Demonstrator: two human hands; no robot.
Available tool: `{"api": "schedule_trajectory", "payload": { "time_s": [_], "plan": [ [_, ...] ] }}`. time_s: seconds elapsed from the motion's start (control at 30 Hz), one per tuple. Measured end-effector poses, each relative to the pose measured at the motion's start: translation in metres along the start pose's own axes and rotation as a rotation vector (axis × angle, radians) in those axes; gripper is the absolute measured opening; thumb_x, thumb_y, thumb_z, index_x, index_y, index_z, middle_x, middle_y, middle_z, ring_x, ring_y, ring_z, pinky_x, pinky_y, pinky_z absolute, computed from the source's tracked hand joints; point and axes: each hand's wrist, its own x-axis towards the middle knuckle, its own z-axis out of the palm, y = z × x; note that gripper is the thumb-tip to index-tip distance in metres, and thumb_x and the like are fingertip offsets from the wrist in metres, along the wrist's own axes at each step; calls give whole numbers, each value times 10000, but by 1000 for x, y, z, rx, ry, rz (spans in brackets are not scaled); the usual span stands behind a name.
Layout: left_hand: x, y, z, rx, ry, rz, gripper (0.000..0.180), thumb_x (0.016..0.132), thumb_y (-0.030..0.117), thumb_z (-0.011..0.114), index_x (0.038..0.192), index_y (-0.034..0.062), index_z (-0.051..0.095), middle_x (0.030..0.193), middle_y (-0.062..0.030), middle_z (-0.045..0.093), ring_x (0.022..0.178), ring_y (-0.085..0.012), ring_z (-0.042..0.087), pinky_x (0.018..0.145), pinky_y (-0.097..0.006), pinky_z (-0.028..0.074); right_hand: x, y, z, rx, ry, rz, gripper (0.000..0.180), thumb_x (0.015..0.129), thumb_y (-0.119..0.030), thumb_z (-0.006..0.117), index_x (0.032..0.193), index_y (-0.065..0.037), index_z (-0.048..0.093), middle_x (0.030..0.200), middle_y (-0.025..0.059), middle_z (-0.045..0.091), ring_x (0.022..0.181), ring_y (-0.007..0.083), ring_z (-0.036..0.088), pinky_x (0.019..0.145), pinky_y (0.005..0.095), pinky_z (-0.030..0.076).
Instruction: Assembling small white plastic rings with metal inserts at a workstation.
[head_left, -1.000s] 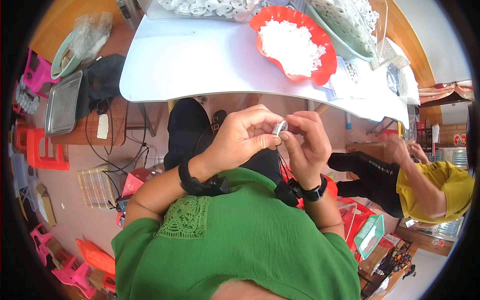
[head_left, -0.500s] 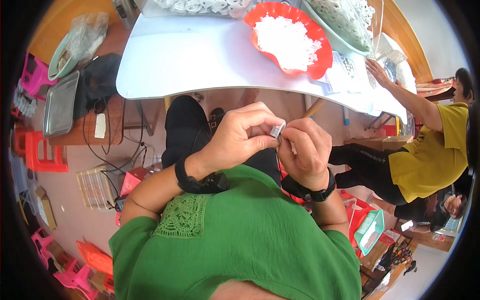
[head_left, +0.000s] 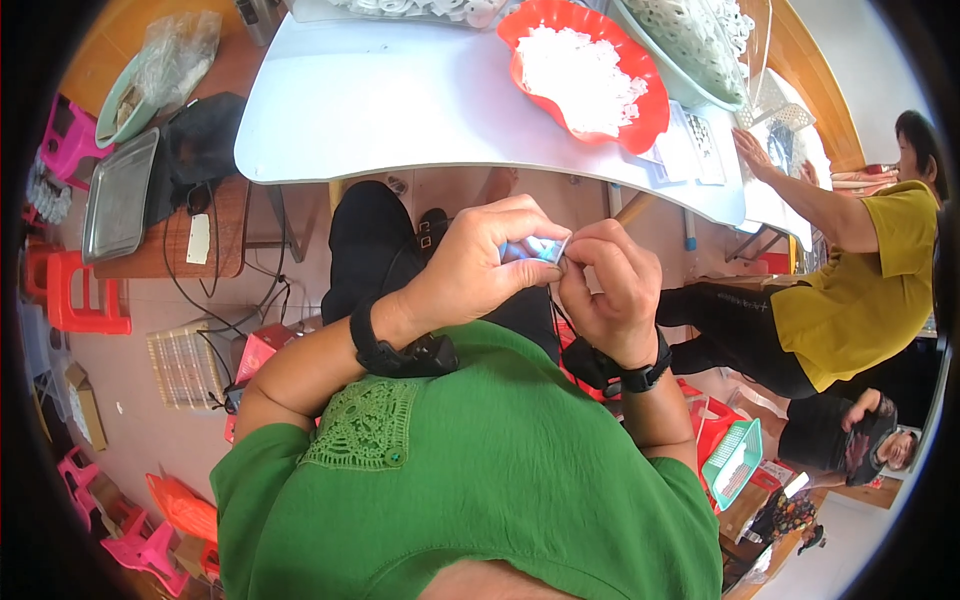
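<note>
In front of my chest, below the table's near edge, my left hand [head_left: 480,255] is closed, pinching a small white plastic piece [head_left: 542,248] between thumb and fingers. Part of that piece is bluish in the light, and my fingers cover some of it. My right hand [head_left: 615,290] is closed too, its thumb and fingertips pressed together at the piece's right edge. What is between the right fingertips is too small and hidden to make out. A dark band [head_left: 645,375] sits on my right wrist and another [head_left: 400,350] on my left.
The white table [head_left: 380,110] ahead carries a red scalloped bowl [head_left: 652,115] of small white parts and a pale green basin [head_left: 690,92] with bagged pieces. At right, a person in a yellow shirt [head_left: 850,310] reaches onto the table. A wooden side table [head_left: 222,240] holds a metal tray [head_left: 125,200].
More of the white piece shows between my left fingers, and it looks bluer. My right hand has turned slightly, still at its edge. The view has shifted a little; the person at right has moved.
</note>
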Motion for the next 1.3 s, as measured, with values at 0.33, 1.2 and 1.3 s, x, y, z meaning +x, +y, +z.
{"api": "schedule_trajectory", "payload": {
  "time_s": [0.33,1.2,1.3],
  "plan": [
    [-1,-6,4,-329,18,-102,262,801,-71,642,1060,-38,629,906,-42,571,780,-102,590,650,-224,494,2,9,0,77,-86,-31,165,636,58,626,754,-10,534,711,101,547,566,268,550,494,345,439],
    [33,-38,-61,-634,183,-203,449,903,126,539,1293,-64,421,996,-111,564,813,-162,548,623,-260,454,81,152,-24,-284,-225,405,105,618,-36,578,698,6,633,670,221,589,662,387,604,598,447,474],
    [36,-43,-75,-639,182,-158,455,940,123,484,1343,-57,371,1053,-121,537,840,-150,515,664,-247,441,96,171,-4,-449,-343,347,131,596,-62,607,703,-8,661,685,191,627,673,347,640,582,435,500]
  ]
}}
